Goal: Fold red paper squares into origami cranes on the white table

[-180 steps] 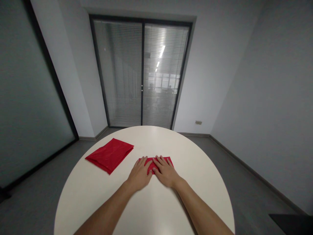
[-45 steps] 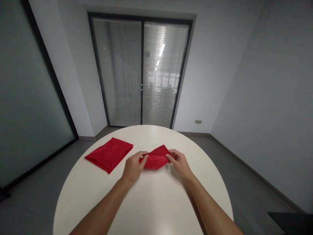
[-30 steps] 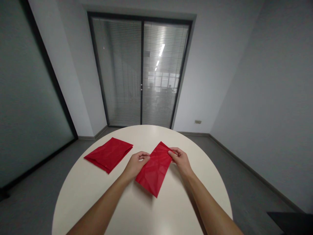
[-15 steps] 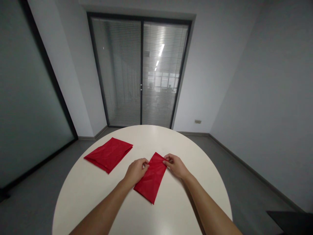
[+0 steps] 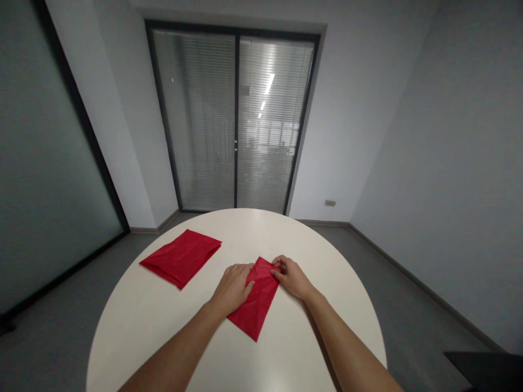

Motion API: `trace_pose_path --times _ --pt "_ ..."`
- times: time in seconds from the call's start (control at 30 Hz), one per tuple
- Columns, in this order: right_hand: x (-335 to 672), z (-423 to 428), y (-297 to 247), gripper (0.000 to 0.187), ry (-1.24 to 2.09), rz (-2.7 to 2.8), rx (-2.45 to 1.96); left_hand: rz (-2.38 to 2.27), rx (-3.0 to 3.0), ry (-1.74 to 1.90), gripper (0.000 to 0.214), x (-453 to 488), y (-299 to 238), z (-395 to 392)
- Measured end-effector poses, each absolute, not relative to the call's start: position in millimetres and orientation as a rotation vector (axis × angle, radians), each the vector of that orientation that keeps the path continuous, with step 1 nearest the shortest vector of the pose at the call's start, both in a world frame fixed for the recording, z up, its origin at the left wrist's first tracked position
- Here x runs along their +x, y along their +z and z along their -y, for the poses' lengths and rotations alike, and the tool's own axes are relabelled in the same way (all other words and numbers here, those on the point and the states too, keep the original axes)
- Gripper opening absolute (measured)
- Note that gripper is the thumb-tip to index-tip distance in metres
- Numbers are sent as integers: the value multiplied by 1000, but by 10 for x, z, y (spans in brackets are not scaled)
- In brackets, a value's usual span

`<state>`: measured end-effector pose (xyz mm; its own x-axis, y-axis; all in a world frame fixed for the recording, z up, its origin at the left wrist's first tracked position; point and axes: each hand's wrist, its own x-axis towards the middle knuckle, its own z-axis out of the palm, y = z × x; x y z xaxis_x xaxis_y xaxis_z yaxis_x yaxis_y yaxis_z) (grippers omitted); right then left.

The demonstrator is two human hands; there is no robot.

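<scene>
A narrow folded red cloth (image 5: 257, 305) lies slantwise on the round table, with creases across its surface. My left hand (image 5: 232, 286) rests over its left edge, fingers stretched forward and thumb spread apart on top of the fabric. At the upper right edge, my right hand (image 5: 290, 275) pinches the same cloth between thumb and fingers. The cloth's far corner shows between the two hands; part of its left side is hidden under my left hand. A second, wider folded red cloth (image 5: 182, 257) lies flat to the left, apart from both hands, its layers showing along one edge.
The round white table (image 5: 327, 326) carries both cloths. Behind it stand glazed door panels (image 5: 235, 120) with blinds, and a wall socket (image 5: 330, 203) sits low on the back wall. A dark object (image 5: 486, 370) juts in at the lower right.
My left hand has gone from a pinch at the left edge to lying flatter over the cloth, slightly further right. My right hand stays at the upper right edge.
</scene>
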<state>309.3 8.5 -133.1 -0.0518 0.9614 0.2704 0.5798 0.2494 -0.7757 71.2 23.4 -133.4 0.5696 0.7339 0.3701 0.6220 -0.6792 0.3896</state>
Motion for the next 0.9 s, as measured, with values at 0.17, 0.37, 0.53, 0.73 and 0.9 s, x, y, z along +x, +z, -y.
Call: trace_pose_path --times 0.17,0.37,0.53,0.73,0.9 --pt "3152 -91 -1374 58 760 1752 -1290 -1099 2534 803 53 712 -1385 -267" --pt "3171 -38 -1253 26 699 1830 -1327 -998 2541 800 39 728 -1317 -249" --pt "3166 -14 -1190 34 750 1898 -1281 -975 2558 737 30 723 -1235 -224" --pt "3233 10 -1149 46 708 1991 -1287 -899 2586 685 35 691 -1222 -224" --pt "3247 22 -1152 41 727 1935 -1318 -891 2589 702 43 681 -1221 -226"
